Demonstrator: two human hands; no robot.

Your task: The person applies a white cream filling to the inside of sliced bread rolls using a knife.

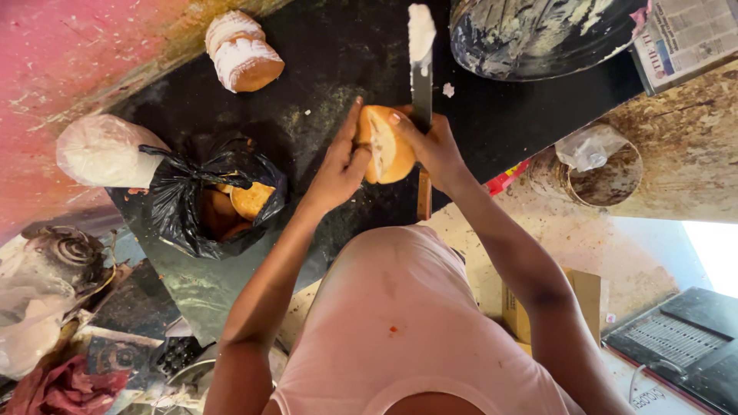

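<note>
From the head camera, near the centre of the frame, my left hand (338, 165) presses flat against the round golden-brown bread bun (387, 144), fingers stretched along its left side to steady it on the black worktop (323, 54). My right hand (434, 146) closes around the long metal knife with a wooden handle (422, 92); its fingertips also pinch the right edge of the bun. The blade points to the top of the frame, its tip coated with a thick white spread, and the handle end pokes out below my wrist. The bun is split, its pale crumb showing, so I judge the step in hand to be opening the bun to take the spread. The next move seems to call for holding the cut open with my left fingers and laying the loaded blade flat against the crumb.

In the upper left, 1 filled bun edged with white spread (242, 52) lies on the worktop. At the left of the frame, a crumpled black plastic bag (188, 207) sits open with several more plain buns inside, and just beside it a knotted translucent white plastic bag (104, 150). At the top right sits a large dark bowl smeared with white spread (538, 38), and in the corner a folded printed newspaper (684, 38). Below it a round stained tub holding a clear crumpled plastic bag (603, 173). At lower right stands a brown cardboard box (588, 296).
</note>
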